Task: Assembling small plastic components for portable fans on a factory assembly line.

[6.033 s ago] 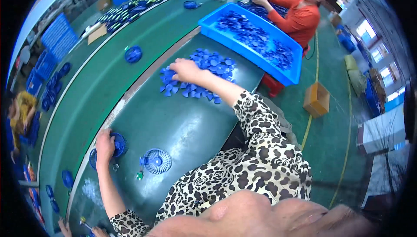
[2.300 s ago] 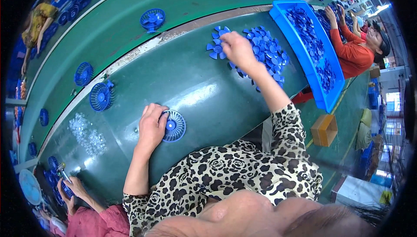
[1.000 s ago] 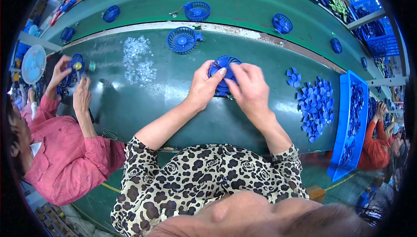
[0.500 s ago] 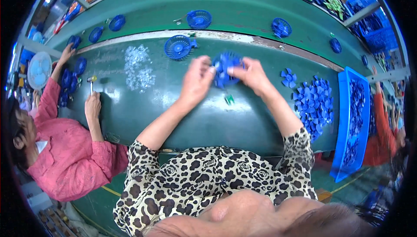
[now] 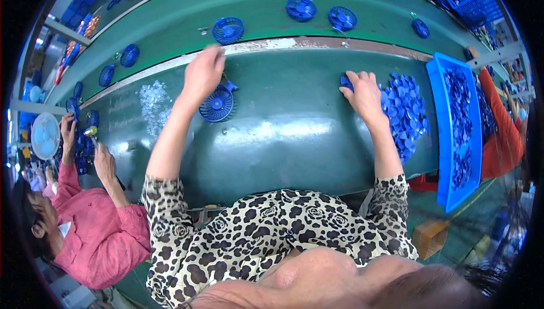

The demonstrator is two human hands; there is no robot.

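My left hand [image 5: 202, 77] is over the far edge of the table, its fingers blurred and partly turned away. Just below it on the tabletop lies a round blue fan guard [image 5: 217, 105] with a small blue part at its upper edge. Another blue fan guard [image 5: 228, 30] is on the green belt beyond my fingertips. My right hand [image 5: 364, 95] is bent down over a blue fan blade [image 5: 346, 83], fingertips and thumb closed on it. Beside that hand spreads a pile of loose blue fan blades [image 5: 405, 113].
Small clear parts [image 5: 154, 105] lie heaped at left. More guards ride the green belt [image 5: 260, 21] behind the pale ledge [image 5: 266, 44]. A blue crate [image 5: 443, 193] of blades stands at right. A co-worker in pink [image 5: 105, 232] works at left with a small hammer [image 5: 90, 131].
Both hands have left the fan guard they held together mid-table. My left hand has moved left toward the belt, my right hand right to the blades. The view has shifted.
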